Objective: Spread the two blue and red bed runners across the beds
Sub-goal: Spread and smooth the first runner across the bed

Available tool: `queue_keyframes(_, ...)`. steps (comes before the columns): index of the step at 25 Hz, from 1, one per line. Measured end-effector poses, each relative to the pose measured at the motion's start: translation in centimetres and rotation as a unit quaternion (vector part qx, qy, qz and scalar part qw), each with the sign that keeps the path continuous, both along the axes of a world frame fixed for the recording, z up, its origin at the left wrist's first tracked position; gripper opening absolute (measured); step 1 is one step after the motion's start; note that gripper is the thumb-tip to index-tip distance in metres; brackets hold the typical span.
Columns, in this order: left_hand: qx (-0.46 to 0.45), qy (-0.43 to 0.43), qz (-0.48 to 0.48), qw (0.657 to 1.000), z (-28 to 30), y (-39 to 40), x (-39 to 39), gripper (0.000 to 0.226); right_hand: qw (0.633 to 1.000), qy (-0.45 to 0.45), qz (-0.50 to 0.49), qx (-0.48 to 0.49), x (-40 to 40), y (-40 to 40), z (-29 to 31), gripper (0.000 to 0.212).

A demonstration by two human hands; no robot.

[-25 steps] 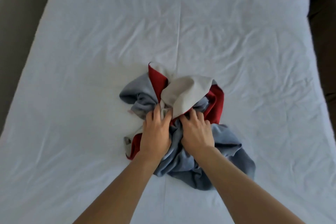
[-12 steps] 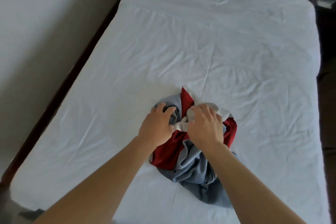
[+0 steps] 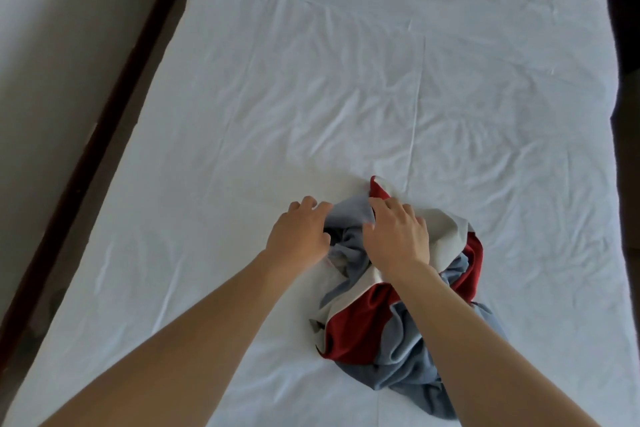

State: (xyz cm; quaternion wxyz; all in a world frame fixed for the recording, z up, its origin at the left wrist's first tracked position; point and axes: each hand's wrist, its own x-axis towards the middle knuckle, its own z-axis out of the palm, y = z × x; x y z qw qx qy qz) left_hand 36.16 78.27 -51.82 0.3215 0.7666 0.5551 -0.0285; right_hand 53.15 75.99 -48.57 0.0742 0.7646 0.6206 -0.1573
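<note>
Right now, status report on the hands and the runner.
Left hand and right hand both gripping bunched bed runner. Runner not yet spread on white sheet. Nothing in the way.

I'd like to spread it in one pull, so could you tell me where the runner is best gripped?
Probably at the far edge of the runner, where a red corner sticks out of the bunched heap. Come from above, each hand pinching that free edge, then draw apart; the near folds look tangled.

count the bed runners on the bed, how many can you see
1 bundle for certain: a crumpled blue and red bed runner lies on the white sheet near the foot, under the left hand and right hand. A second could be tangled inside.
</note>
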Motion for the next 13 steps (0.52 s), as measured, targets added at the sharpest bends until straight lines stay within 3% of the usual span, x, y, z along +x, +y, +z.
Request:
queue_keyframes(4,-0.007,0.018,0.009,1.0,-3.0,2.3,2.6,0.047,0.999,-0.025,0.009,0.025,0.7,3.1,-3.0,0.046)
queue_keyframes(8,0.016,0.027,0.024,0.999,-5.1,2.8,4.4,0.011,0.999,-0.041,0.028,0.02,1.4,4.6,-5.2,0.044)
queue_keyframes(13,0.036,0.013,0.038,0.999,-3.5,4.1,-1.3,0.005,0.994,0.016,0.1,0.027,-2.4,6.6,-3.7,0.046)
